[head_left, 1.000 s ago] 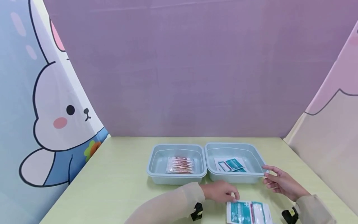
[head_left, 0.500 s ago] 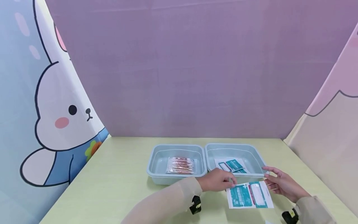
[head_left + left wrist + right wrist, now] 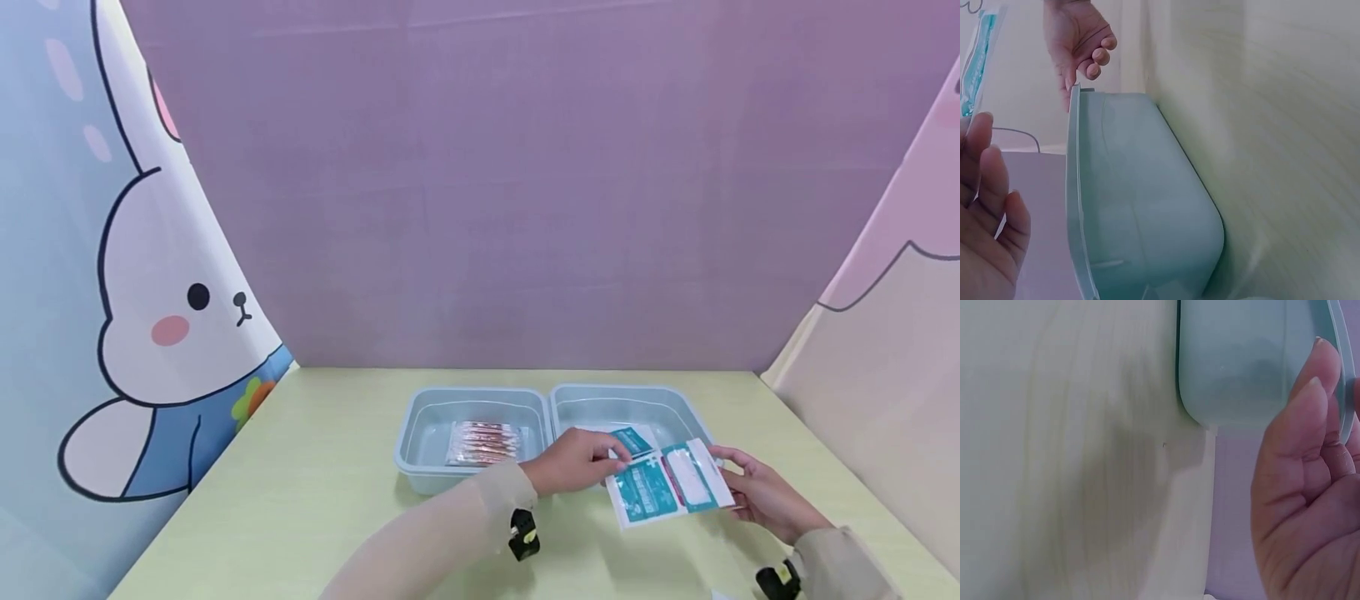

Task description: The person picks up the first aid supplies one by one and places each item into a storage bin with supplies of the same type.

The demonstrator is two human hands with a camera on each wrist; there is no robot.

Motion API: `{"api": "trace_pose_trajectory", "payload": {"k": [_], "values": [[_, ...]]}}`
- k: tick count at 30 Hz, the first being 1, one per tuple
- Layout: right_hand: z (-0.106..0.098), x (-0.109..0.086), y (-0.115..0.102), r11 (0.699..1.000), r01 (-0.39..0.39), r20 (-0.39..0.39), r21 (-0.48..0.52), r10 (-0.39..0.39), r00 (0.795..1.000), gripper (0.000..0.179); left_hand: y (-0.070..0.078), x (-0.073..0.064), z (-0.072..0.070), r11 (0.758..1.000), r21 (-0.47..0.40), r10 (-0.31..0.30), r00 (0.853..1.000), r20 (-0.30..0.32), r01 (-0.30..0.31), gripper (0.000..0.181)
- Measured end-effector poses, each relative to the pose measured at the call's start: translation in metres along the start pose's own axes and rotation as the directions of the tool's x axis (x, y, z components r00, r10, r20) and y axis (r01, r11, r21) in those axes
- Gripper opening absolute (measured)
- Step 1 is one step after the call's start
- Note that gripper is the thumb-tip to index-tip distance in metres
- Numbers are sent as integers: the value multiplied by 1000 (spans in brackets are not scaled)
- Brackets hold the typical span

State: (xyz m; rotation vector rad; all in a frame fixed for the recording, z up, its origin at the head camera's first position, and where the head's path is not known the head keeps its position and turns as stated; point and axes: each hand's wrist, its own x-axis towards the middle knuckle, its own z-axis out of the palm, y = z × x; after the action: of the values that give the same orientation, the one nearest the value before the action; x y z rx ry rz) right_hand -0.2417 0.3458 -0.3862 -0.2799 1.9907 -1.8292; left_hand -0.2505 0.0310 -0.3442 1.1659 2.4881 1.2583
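Note:
In the head view, my left hand (image 3: 573, 461) pinches a flat teal-and-white dressing packet (image 3: 645, 493) by its upper left corner. The packet is raised, tilted, and overlaps the front of the right-hand light blue plastic bin (image 3: 630, 388). My right hand (image 3: 772, 496) holds that bin's near right rim; the right wrist view has the rim (image 3: 1342, 356) between its thumb and fingers. Similar teal-and-white packets (image 3: 634, 437) lie inside, partly covered. The left wrist view catches the held packet's edge (image 3: 979, 62) beside the left fingers (image 3: 994, 181), above the bin's side (image 3: 1141, 187).
Beside it on the left stands a matching bin (image 3: 407, 454) with a clear bag of reddish-brown sticks (image 3: 483, 442). A white corner of something (image 3: 722, 595) shows at the front of the pale table (image 3: 315, 483). A purple cloth wall (image 3: 480, 208) rises behind.
My left hand has lifted the dressing packet from the table and carried it forward to the right-hand bin, tilting it. The right hand stays at the bin's rim.

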Motion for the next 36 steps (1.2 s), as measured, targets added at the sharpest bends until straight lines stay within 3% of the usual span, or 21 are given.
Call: {"api": "trace_pose_trajectory", "payload": {"k": [6, 10, 15, 21, 33, 36], "values": [[-2, 1, 1, 999, 9, 33, 41, -10, 999, 41, 1, 2, -3, 990, -130, -67, 995, -80, 56, 14], [-4, 2, 2, 997, 34, 67, 72, -39, 997, 34, 6, 9, -12, 983, -163, -100, 990, -101, 82, 14], [-5, 2, 1, 998, 27, 44, 58, -30, 999, 29, 12, 18, -26, 982, -155, -128, 983, -128, 107, 15], [-3, 1, -1, 999, 7, 35, 46, -9, 999, 30, 10, 28, -36, 976, -111, -200, 971, -127, 187, 16], [-6, 3, 1, 1000, 15, 16, 25, -16, 1000, 35, -11, 39, -36, 971, -23, -241, 965, -101, 240, 12], [-8, 2, 1, 1000, 15, 8, 17, -15, 1000, 34, -12, 44, -36, 964, 45, -258, 960, -104, 264, 11]]}}
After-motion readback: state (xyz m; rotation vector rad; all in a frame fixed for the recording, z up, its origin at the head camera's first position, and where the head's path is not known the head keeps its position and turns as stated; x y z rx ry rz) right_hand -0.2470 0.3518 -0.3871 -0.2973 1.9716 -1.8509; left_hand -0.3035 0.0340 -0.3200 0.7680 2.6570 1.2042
